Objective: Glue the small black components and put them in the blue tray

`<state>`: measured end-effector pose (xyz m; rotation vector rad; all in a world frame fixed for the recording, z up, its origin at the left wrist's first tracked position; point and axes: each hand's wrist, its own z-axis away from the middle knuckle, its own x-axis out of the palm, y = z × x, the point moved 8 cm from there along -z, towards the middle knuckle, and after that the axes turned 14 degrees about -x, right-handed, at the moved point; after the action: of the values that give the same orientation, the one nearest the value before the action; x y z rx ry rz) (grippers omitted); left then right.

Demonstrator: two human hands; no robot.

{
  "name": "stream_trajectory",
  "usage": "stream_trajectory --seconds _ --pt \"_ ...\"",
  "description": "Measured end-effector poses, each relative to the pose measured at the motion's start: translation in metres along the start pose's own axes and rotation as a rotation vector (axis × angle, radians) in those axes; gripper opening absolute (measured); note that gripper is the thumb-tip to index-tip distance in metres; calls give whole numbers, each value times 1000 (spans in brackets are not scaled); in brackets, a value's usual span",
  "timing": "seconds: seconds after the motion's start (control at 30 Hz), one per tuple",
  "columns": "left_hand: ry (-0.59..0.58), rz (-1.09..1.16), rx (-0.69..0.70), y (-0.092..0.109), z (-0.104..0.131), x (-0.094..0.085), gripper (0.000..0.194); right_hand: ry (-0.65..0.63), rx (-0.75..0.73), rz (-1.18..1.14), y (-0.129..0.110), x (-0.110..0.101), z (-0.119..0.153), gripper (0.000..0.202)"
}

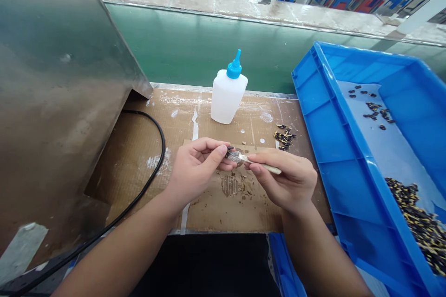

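Observation:
My left hand (195, 164) pinches a small dark part (229, 150) between thumb and fingers, over the cardboard in the middle. From the right, my right hand (285, 176) grips a thin pale-handled tool (270, 167), its light tip close to the dark part. Whether tip and part touch is too small to tell. Below the hands, the cardboard mat (216, 216) shows wet marks and small crumbs. A white bottle (228, 97) with a blue nozzle stands upright beyond the hands. Right of it lies a small pile of black and yellow parts (285, 138).
A large blue bin (334, 148) at the right holds many black and yellow parts (418, 222). A metal housing (62, 83) rises at the left, with a black cable (163, 148) curving beside it. Behind the worktop runs a green belt (181, 41); blue and red stools stand beyond.

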<state>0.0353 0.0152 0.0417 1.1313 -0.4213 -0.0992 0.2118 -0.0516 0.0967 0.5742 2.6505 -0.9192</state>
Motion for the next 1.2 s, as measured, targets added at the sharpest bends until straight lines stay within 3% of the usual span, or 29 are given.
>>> stream_trajectory --seconds 0.73,0.93,1.0,1.13,1.2 --pt "1 -3 4 0 0 1 28 3 15 -6 1 -1 1 27" --pt "8 -14 8 -2 0 -2 27 26 -11 42 2 -9 -2 22" --pt "9 0 23 0 0 -4 25 -23 -11 112 5 -12 -5 16" --pt "23 22 40 3 0 -5 23 -270 10 190 17 0 -4 8" --pt "26 22 45 4 1 -4 23 -316 1 199 19 3 -3 8"
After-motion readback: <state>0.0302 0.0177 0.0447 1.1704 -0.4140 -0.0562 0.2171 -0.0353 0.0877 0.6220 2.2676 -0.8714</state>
